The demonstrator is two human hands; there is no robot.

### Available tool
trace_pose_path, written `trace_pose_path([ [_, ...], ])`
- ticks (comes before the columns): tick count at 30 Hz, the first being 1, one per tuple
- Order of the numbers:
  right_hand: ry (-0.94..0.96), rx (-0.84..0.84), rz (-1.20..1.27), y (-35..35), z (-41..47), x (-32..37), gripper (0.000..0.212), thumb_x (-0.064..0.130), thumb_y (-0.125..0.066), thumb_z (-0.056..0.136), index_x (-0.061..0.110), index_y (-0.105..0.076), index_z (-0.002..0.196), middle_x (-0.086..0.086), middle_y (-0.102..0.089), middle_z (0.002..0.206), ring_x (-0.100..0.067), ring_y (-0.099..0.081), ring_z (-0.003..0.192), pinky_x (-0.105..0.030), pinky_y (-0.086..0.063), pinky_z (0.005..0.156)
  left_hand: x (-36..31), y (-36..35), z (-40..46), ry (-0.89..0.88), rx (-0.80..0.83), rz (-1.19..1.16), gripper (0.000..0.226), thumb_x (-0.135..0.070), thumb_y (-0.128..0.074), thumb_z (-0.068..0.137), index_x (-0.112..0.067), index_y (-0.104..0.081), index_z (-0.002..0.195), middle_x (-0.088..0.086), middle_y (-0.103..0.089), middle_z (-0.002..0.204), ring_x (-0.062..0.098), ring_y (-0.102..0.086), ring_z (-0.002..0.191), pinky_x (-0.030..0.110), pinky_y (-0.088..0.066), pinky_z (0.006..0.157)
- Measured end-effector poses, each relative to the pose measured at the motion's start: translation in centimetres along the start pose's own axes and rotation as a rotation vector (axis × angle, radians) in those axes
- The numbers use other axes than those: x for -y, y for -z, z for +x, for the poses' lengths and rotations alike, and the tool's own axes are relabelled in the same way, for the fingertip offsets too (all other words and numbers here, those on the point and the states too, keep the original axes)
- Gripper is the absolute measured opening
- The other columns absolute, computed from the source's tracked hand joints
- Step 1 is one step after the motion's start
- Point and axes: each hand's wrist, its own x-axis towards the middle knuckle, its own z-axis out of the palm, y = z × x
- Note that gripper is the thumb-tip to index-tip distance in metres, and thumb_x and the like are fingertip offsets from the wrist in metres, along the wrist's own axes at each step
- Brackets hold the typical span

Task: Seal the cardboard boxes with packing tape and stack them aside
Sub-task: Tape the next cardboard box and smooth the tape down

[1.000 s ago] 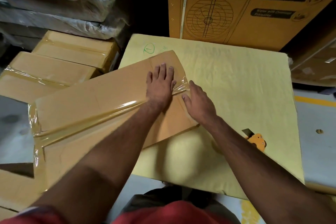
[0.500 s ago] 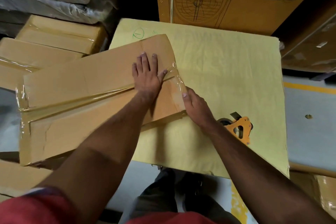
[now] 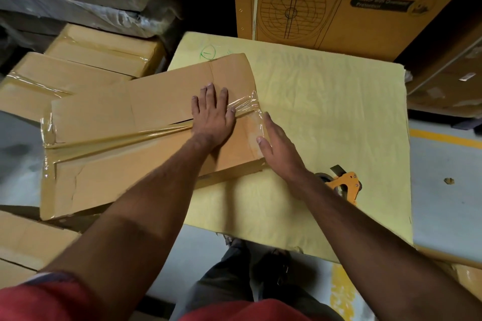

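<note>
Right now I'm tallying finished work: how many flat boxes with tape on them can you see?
3: one under the left hand on the yellow table, and two stacked at the far left. More boxes at the lower left show no tape.

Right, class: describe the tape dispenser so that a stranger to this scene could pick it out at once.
Start at the big pale yellow sheet covering the work surface. Follow the right hand back along its forearm; the tape dispenser lies on the sheet just behind that wrist. It is the only bright orange tool among plain brown boxes.

Matt cardboard box (image 3: 146, 117), glossy clear tape (image 3: 117, 142)
</note>
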Motion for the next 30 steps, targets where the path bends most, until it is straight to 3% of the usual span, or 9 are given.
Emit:
trace_pose_path([
  [2, -0.029, 0.071, -0.059, 0.2, 1.1, 1.4, 0.071, 0.033, -0.045, 0.103, 0.021, -0.003, 0.159, -0.01, -0.033, 0.159, -0.035, -0.044, 0.136, -0.043, -0.042, 0.106, -0.1, 0.3, -0.3, 0.008, 0.013, 0.017, 0.059, -0.043, -0.021, 0.105, -0.021, -0.01, 0.159, 0.014, -0.002, 0.166, 0.032, 0.0, 0.153, 0.055, -0.001, 0.122],
  [4, -0.13, 0.072, -0.083, 0.2, 2.2, 2.8, 0.075, 0.036, -0.044, 0.103, 0.02, 0.003, 0.159, -0.016, -0.045, 0.15, -0.041, -0.051, 0.128, -0.046, -0.045, 0.101, -0.6, 0.7, -0.4, 0.048, 0.034, 0.024, 0.058, -0.043, -0.02, 0.105, -0.024, -0.009, 0.159, 0.012, -0.001, 0.167, 0.033, 0.0, 0.153, 0.056, 0.0, 0.122],
  [7, -0.253, 0.037, -0.139, 0.0, 3.8, 4.2, 0.062, 0.033, -0.043, 0.104, 0.013, -0.014, 0.155, -0.021, -0.058, 0.131, -0.041, -0.057, 0.117, -0.043, -0.047, 0.09, -0.2, 1.3, -0.2, 0.088, 0.076, 0.033, 0.058, -0.047, -0.019, 0.105, -0.03, -0.008, 0.159, 0.012, 0.002, 0.166, 0.035, 0.003, 0.153, 0.058, 0.005, 0.12],
  [10, -0.245, 0.023, -0.194, -0.2, 5.1, 4.9, 0.048, 0.029, -0.042, 0.105, 0.012, -0.026, 0.148, -0.019, -0.063, 0.118, -0.041, -0.06, 0.11, -0.04, -0.047, 0.079, 1.9, 2.0, -0.4, 0.144, 0.097, 0.04, 0.058, -0.051, -0.018, 0.105, -0.033, -0.006, 0.159, 0.013, 0.006, 0.166, 0.035, 0.005, 0.152, 0.058, 0.006, 0.12],
  [15, -0.197, 0.053, -0.238, -1.2, 7.0, 6.3, 0.042, 0.029, -0.041, 0.105, 0.013, -0.032, 0.143, -0.018, -0.064, 0.119, -0.039, -0.061, 0.108, -0.04, -0.047, 0.078, 5.2, 2.1, -1.3, 0.235, 0.102, -0.011, 0.06, -0.051, -0.016, 0.105, -0.029, -0.001, 0.159, 0.016, 0.011, 0.165, 0.036, 0.009, 0.152, 0.056, 0.006, 0.121],
  [21, -0.232, 0.008, -0.398, -2.3, 9.5, 6.7, 0.03, 0.03, -0.035, 0.107, 0.011, -0.039, 0.129, -0.015, -0.064, 0.117, -0.037, -0.062, 0.102, -0.037, -0.044, 0.07, 8.1, 3.4, -1.7, 0.193, 0.095, -0.057, 0.064, -0.051, -0.019, 0.104, -0.026, 0.0, 0.16, 0.017, 0.014, 0.164, 0.034, 0.01, 0.152, 0.054, 0.011, 0.119],
  [25, -0.287, -0.07, -0.457, -2.9, 11.3, 7.6, 0.026, 0.021, -0.039, 0.105, 0.012, -0.042, 0.129, -0.013, -0.063, 0.122, -0.035, -0.062, 0.104, -0.042, -0.051, 0.077, 11.6, 3.9, -3.5, 0.306, 0.141, -0.032, 0.063, -0.053, -0.019, 0.104, -0.029, 0.0, 0.159, 0.017, 0.014, 0.164, 0.036, 0.011, 0.152, 0.056, 0.009, 0.12],
  [27, -0.286, -0.089, -0.475, -2.9, 11.8, 7.7, 0.034, 0.019, -0.042, 0.104, 0.011, -0.039, 0.136, -0.014, -0.053, 0.135, -0.035, -0.057, 0.114, -0.047, -0.051, 0.086, 13.1, 4.1, -4.8, 0.351, 0.145, 0.0, 0.064, -0.054, -0.022, 0.104, -0.031, 0.001, 0.159, 0.018, 0.014, 0.164, 0.036, 0.01, 0.152, 0.057, 0.008, 0.12],
  [30, -0.235, -0.134, -0.626, -3.5, 10.5, 7.8, 0.058, 0.024, -0.05, 0.101, 0.014, -0.024, 0.152, -0.02, -0.018, 0.16, -0.036, -0.028, 0.144, -0.057, -0.028, 0.111, 14.5, 4.2, -7.5, 0.418, 0.134, 0.014, 0.066, -0.054, -0.026, 0.103, -0.031, 0.001, 0.159, 0.018, 0.012, 0.165, 0.036, 0.009, 0.152, 0.058, 0.006, 0.12],
])
